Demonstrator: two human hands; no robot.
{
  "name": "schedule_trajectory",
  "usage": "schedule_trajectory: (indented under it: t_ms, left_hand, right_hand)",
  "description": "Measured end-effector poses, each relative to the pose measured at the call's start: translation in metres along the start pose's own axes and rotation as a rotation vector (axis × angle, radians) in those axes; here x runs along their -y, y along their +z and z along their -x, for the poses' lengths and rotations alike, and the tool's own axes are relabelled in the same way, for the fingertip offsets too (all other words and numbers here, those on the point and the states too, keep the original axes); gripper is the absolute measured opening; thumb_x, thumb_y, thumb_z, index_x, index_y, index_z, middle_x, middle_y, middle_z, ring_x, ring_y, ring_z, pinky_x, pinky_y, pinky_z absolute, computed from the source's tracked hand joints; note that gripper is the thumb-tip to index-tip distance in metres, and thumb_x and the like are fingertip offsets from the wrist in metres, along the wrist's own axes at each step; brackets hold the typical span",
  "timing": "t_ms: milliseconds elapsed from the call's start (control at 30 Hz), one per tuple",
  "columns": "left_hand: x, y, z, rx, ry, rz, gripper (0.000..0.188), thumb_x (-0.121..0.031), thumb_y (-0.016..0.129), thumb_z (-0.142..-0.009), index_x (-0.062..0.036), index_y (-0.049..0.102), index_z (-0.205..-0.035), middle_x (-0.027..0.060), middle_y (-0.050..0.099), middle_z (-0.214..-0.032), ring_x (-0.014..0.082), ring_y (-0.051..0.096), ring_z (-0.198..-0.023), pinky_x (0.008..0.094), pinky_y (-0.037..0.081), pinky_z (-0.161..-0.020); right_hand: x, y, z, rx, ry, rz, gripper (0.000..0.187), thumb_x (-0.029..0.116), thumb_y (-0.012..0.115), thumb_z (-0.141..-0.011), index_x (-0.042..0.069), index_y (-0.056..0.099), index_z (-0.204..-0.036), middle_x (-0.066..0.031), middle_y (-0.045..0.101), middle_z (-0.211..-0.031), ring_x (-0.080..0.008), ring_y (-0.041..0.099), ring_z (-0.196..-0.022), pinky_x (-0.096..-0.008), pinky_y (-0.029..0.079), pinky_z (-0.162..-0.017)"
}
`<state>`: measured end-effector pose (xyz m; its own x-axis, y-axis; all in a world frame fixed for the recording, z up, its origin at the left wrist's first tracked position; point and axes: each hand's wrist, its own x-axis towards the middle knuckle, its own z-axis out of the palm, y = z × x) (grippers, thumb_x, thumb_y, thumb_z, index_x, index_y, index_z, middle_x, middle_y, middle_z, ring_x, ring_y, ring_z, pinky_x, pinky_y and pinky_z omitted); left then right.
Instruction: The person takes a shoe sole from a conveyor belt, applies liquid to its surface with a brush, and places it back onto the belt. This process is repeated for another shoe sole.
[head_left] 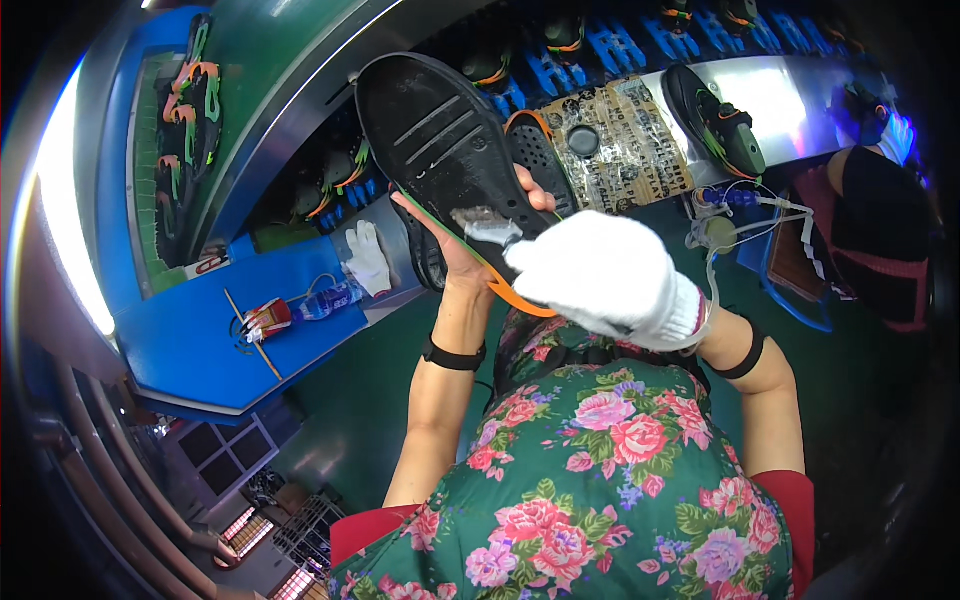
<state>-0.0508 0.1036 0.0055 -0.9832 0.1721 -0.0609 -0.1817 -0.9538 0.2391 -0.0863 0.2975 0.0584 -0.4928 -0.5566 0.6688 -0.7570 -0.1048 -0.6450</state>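
Note:
My bare left hand (462,240) holds a black shoe (430,135) with its long, grooved, flat side facing up. Orange and green trim shows along the shoe's lower edge. In a white knit glove, my right hand (600,275) grips a small tool (487,228) with a flat greyish head, which lies against the heel half of that flat side. Whether this tool is a brush or a scraper I cannot tell. Behind the held shoe, a perforated black shoe (537,150) with orange trim is partly hidden. Another black shoe (424,250) shows left of my wrist.
Taped cardboard (630,150) bearing a black disc (583,141) lies on the metal ledge, beside another black shoe (710,120). More shoes line the blue racks (620,50) beyond. A blue table (190,350) at left carries a glove, bottle and stick. At right is another person's arm (880,200).

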Motion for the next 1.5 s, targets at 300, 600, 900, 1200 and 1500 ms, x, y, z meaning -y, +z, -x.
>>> schedule_trajectory:
  t_ms: [300,600,900,1200,1500]
  left_hand:
    - [-0.025,-0.013,-0.005,0.115,0.063,-0.163,0.116,-0.096,0.058,-0.069,0.0058,0.055,-0.125,0.0213,0.067,-0.111,0.0365,0.067,-0.115,0.057,0.054,-0.104]
    - [-0.03,-0.01,-0.011,0.139,0.07,-0.192,0.12,-0.098,0.06,-0.064,0.0066,0.056,-0.124,0.0219,0.067,-0.11,0.0382,0.065,-0.119,0.0543,0.056,-0.102]
    - [-0.033,0.003,-0.019,0.178,0.195,-0.332,0.122,-0.098,0.061,-0.061,0.0093,0.061,-0.119,0.0196,0.068,-0.102,0.0311,0.069,-0.105,0.0446,0.053,-0.101]
    - [-0.055,-0.024,-0.027,0.274,0.261,-0.534,0.128,-0.104,0.051,-0.061,0.011,0.063,-0.115,0.0203,0.069,-0.102,0.0303,0.07,-0.096,0.0432,0.052,-0.094]
    - [-0.042,-0.009,-0.02,0.076,0.179,-0.446,0.139,-0.109,0.047,-0.052,0.0125,0.062,-0.118,0.0238,0.069,-0.101,0.0343,0.068,-0.1,0.0452,0.057,-0.091]
  right_hand:
    - [0.0,0.0,0.008,-0.02,0.095,-0.116,0.032,0.004,0.084,-0.077,0.012,0.079,-0.108,-0.0066,0.078,-0.103,-0.0256,0.075,-0.087,-0.036,0.059,-0.075]
    - [0.001,-0.005,0.01,-0.063,0.217,-0.227,0.022,0.002,0.086,-0.074,0.009,0.08,-0.094,-0.0109,0.08,-0.1,-0.0263,0.076,-0.088,-0.036,0.059,-0.077]
    - [0.004,-0.006,0.014,-0.05,0.317,-0.283,0.017,0.001,0.083,-0.077,0.007,0.081,-0.093,-0.0107,0.08,-0.097,-0.0257,0.075,-0.086,-0.0354,0.058,-0.077]
    - [0.004,-0.008,0.014,-0.013,0.256,-0.33,0.023,-0.001,0.082,-0.077,0.006,0.08,-0.098,-0.0109,0.079,-0.1,-0.028,0.074,-0.087,-0.037,0.058,-0.075]
    - [0.014,0.002,0.015,-0.001,0.128,-0.17,0.034,0.002,0.083,-0.075,0.012,0.08,-0.108,-0.0071,0.079,-0.106,-0.026,0.074,-0.088,-0.0358,0.06,-0.077]
